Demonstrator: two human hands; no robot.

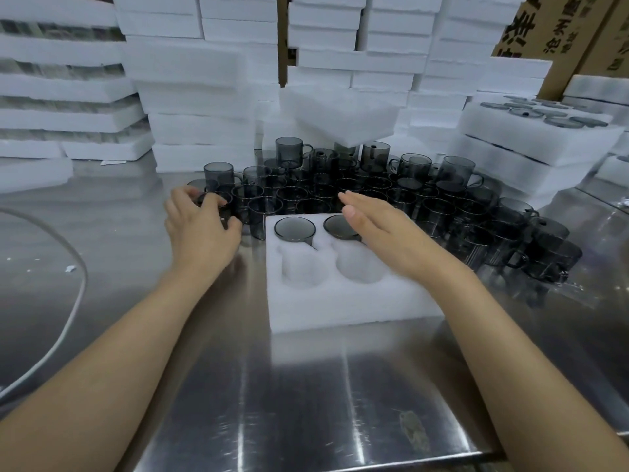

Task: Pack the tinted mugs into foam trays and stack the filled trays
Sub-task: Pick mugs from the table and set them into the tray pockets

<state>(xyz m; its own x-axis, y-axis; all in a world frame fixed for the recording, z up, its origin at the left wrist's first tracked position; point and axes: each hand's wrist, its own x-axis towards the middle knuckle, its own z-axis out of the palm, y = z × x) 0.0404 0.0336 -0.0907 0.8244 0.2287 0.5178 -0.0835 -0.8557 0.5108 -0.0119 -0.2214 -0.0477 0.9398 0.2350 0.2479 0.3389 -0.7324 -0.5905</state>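
Observation:
A white foam tray [340,301] lies on the steel table in front of me. Its two far pockets each hold a grey tinted mug [294,229], and its two near pockets [360,264] stand empty. My right hand [377,226] hovers flat, fingers straight, over the far right mug [337,227] in the tray. My left hand [200,223] curls round a loose tinted mug [212,201] at the left edge of a crowd of several mugs [408,199] behind the tray.
Stacks of white foam trays [204,97] wall off the back of the table. Filled trays [537,131] are stacked at the right. Cardboard boxes [561,28] stand at the top right. A white cable [68,301] curves over the table at the left.

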